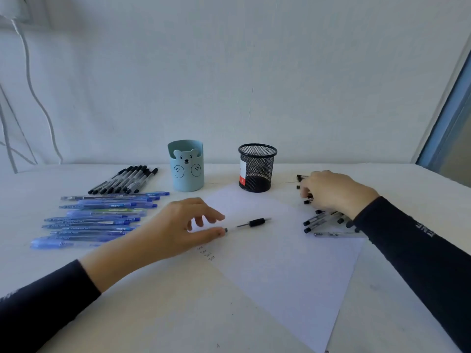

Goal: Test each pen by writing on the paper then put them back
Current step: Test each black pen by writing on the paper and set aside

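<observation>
Slim pen (248, 223) w/ clear barrel & black grip lies flat on white paper (280, 263), mid-desk. Long axis runs left-right, tip pointing right & slightly away. L hand (175, 225): fingers loosely spread, thumb tip touching pen's back end. R hand (331, 192): fingers curled down over black pen pile (316, 221); can't tell if gripping.

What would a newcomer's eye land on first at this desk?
The two hands: the left hand touches the end of a single pen lying on the white paper, while the right hand rests on a jumble of black-capped pens at right. Then the neat row of blue pens on the left, and the bear-faced cup beside a black mesh cup at the back.
</observation>
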### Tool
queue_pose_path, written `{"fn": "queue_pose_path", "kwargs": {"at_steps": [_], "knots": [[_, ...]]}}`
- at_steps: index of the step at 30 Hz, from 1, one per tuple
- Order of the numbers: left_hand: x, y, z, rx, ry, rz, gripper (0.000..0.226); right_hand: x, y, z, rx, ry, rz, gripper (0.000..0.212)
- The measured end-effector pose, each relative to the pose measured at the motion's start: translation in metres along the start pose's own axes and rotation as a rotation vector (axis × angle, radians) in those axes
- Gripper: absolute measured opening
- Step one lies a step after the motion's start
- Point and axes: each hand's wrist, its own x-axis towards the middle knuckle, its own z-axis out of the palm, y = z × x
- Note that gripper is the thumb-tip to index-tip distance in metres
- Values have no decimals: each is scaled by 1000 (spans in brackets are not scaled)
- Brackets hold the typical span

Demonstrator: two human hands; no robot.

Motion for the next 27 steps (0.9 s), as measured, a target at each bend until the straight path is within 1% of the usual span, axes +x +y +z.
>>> {"fn": "queue_pose_path", "kwargs": {"at_steps": [2,4,6,8,10,12,14,15,16,17,18,20,22,23,25,27], "knots": [[0,0,6,27,-22,27,28,1,0,2,4,3,-1,39],[-1,-6,9,65,-12,84,21,3,1,4,-22,27,-14,33],[-1,-10,7,69,36,146,26,3,0,4,-23,62,-29,29],[2,-10,-3,85,181,192,29,0,-4,1,23,126,-62,21],[8,-9,-21,112,396,213,22,-6,-12,-5,118,206,-139,13],[15,-14,-44,127,603,151,17,-12,-23,-10,202,276,-272,12],[23,-26,-66,65,758,-26,14,-16,-38,-12,259,334,-396,16],[28,-34,-75,17,798,-149,13,-17,-46,-11,297,357,-440,19],[33,-45,-81,-15,798,-278,12,-17,-53,-10,329,384,-470,21],[37,-56,-83,-2,754,-397,13,-17,-59,-8,338,436,-496,25],[41,-68,-83,41,675,-486,15,-18,-65,-5,320,496,-514,30],[45,-87,-76,123,507,-575,16,-19,-72,-2,294,560,-520,42],[46,-98,-64,199,398,-619,12,-22,-75,1,326,539,-524,45],[46,-102,-58,251,357,-625,11,-23,-76,2,360,525,-522,41],[46,-105,-49,362,278,-639,10,-25,-77,1,432,516,-522,25],[48,-105,-45,459,218,-660,12,-27,-78,-1,482,501,-573,13]]}}
